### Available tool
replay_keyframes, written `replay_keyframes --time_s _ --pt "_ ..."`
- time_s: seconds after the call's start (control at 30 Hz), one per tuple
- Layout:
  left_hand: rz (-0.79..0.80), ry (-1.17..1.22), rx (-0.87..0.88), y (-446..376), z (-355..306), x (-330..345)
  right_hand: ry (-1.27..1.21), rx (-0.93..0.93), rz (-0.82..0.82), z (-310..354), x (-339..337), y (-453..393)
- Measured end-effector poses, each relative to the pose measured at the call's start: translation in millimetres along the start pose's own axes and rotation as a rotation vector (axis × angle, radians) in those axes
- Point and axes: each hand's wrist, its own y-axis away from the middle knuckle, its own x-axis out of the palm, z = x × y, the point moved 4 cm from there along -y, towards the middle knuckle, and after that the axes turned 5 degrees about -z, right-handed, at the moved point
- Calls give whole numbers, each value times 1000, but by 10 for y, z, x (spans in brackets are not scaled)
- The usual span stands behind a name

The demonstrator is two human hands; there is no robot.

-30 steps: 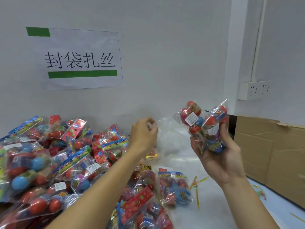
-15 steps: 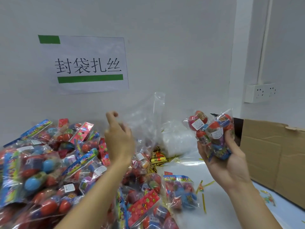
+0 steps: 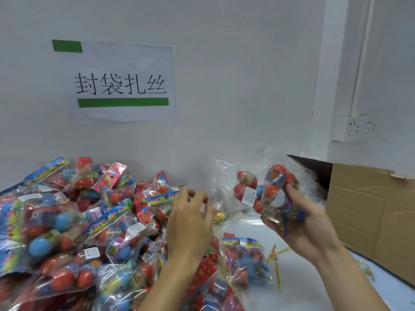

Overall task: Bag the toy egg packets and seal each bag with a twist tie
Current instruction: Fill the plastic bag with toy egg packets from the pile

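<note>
Nearest, a loose packet (image 3: 243,259) of toy eggs lies flat on the white table (image 3: 298,286), printed header card toward the wall, thin yellow twist ties (image 3: 278,273) just beside it. Left: a heap of packets (image 3: 67,221), crinkly clear film over smooth red and blue plastic eggs, headers pointing every way. Left hand (image 3: 190,223) is raised over the heap's edge, fingertips (image 3: 199,195) drawn together, pinching the limp edge of a clear bag (image 3: 221,180). Right hand (image 3: 301,223), palm up, fingers curled round a bunch of egg packets (image 3: 267,194); the bunch stands roughly upright, eggs uppermost, white labels facing the camera. Behind: brown cardboard box (image 3: 370,212), then a paper sign (image 3: 121,81) on the wall.
</note>
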Motion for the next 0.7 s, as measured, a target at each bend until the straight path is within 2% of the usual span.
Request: replay_keyframes --time_s 0.2,0.3,0.4,0.47,0.53,0.57,0.63,0.7 --pt "-50 203 -41 -92 59 -88 405 150 290 -170 93 61" --pt "-52 236 3 -145 57 -137 521 168 306 -209 90 66" --pt "135 144 75 -177 144 -95 478 100 283 -134 69 54" --pt "333 3 56 -130 240 -15 365 41 200 -70 -9 25" --pt "426 -133 23 -60 311 47 277 9 130 -35 -86 -1" --pt "400 -159 8 -46 328 56 255 -4 106 -28 -110 -17" --pt "244 -73 -61 -81 332 -8 244 2 93 -38 -118 -19" --pt "88 2 -145 -135 340 -83 283 39 145 -63 -73 14"
